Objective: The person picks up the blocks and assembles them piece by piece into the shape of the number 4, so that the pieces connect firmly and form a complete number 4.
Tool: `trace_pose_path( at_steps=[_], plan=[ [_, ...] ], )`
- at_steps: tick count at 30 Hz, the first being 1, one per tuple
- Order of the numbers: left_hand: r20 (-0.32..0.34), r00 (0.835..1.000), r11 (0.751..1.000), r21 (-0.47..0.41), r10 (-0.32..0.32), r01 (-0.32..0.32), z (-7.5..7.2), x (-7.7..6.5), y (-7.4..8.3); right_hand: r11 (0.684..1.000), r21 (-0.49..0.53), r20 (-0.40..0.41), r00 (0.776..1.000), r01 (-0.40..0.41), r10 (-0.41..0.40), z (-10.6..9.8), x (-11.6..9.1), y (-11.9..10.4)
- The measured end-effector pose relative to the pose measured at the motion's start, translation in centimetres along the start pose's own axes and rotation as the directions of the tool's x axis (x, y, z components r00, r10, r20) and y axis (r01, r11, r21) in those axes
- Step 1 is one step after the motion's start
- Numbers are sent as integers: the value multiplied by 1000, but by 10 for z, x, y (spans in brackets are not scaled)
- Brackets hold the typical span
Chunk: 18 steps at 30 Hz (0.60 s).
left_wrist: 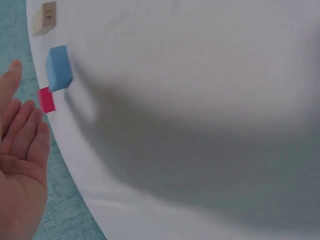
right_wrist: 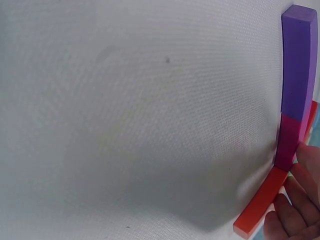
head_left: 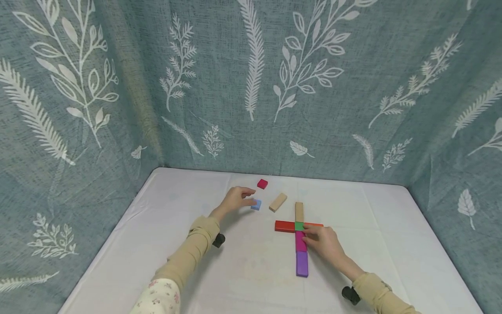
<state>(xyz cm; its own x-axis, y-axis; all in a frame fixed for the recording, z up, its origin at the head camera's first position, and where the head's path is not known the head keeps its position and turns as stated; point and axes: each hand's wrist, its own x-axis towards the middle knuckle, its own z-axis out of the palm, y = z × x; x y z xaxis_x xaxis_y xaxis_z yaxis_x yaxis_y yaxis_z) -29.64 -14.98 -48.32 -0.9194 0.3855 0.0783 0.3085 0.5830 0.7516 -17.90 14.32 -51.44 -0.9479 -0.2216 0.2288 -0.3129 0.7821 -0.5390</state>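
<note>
In the head view my left hand (head_left: 235, 199) hovers beside a small light-blue block (head_left: 257, 206), its thumb overlapping the block there. From the left wrist the palm and loosely extended fingers show, with a gap between them and the blue block (left_wrist: 59, 69). My right hand (head_left: 324, 245) touches a cross of blocks laid flat on the table. Its fingertips are at the green center block (head_left: 299, 226) and the magenta block (head_left: 300, 239). A purple block (head_left: 302, 264) continues the near arm. A red block (head_left: 285, 226) points left, an orange-red one (right_wrist: 262, 200) right, and a wooden one (head_left: 299, 211) away.
A small crimson block (head_left: 262, 184) lies near the back edge of the white table (head_left: 243, 279). Between it and the cross is a loose wooden block (head_left: 278, 202), set at a slant. A blue-green leaf-patterned curtain (head_left: 235, 131) stands behind and at both sides.
</note>
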Motion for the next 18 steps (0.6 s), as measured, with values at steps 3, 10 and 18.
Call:
trace_pose_path(
  at_steps=[3, 10, 18],
  plan=[
    [14, 1000, 1000, -13, -18, 18, 5, -2, -3, 1000, 1, -1, 1000, 2, -2, 0, 0, 1],
    [-21, 1000, 1000, 21, 17, -17, 16, -1, -14, 1000, 11, -6, 1000, 13, -13, 1, 1, 2],
    [-45, 998, 999, 3, 36, -36, 22, -2, -20, 1000, 15, -12, 1000, 12, -12, 2, 0, 3]
  ],
)
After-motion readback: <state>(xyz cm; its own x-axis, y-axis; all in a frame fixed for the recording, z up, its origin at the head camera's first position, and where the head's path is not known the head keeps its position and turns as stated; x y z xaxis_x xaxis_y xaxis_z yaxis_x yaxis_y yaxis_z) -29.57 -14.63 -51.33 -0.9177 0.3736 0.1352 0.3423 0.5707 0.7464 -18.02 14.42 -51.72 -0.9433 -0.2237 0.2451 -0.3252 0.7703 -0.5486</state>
